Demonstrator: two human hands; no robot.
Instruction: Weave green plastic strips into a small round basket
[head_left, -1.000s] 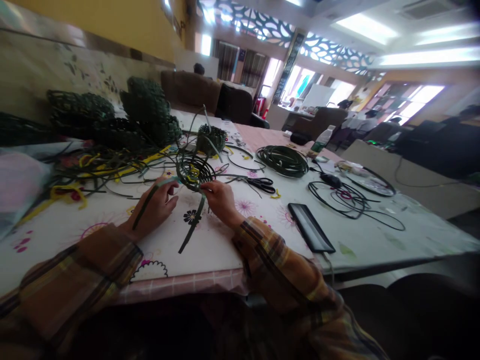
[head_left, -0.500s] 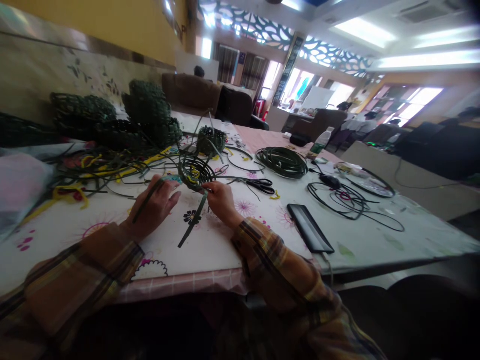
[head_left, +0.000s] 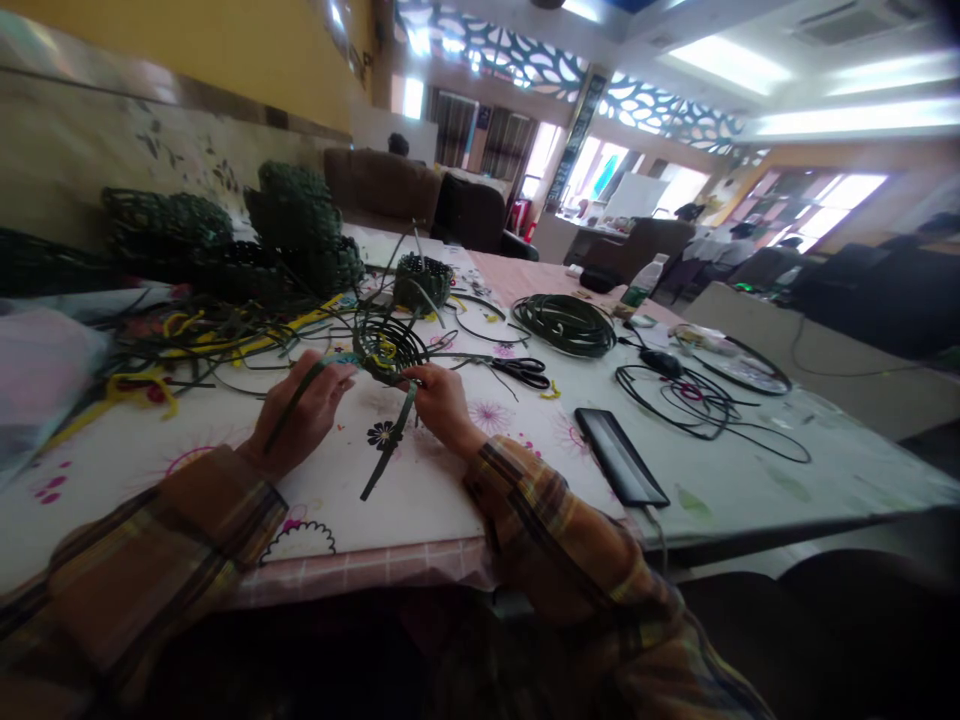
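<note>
A partly woven basket (head_left: 391, 345) of dark green strips lies on its side in front of me, with loose strip ends sticking out and something yellow inside. My right hand (head_left: 444, 405) pinches its near rim, where a green strip (head_left: 388, 455) hangs down over the tablecloth. To the left, my left hand (head_left: 304, 410) is closed on another green strip (head_left: 291, 405), which runs back over the hand and reaches toward the basket. Its fingertips are partly hidden. Black-handled scissors (head_left: 525, 371) lie just right of the basket.
Finished-looking green baskets (head_left: 296, 225) are piled at the back left, beside tangled green and yellow strips (head_left: 195, 335). Behind the work stands a small basket (head_left: 421, 282). On the right are a strip coil (head_left: 564, 325), a phone-like black device (head_left: 619, 455), a cable (head_left: 690, 405) and a bottle (head_left: 645, 282).
My left hand has shifted slightly left, its fingers drawn closer together around the strip. The basket has tilted a little to the left; my right hand stays at its rim.
</note>
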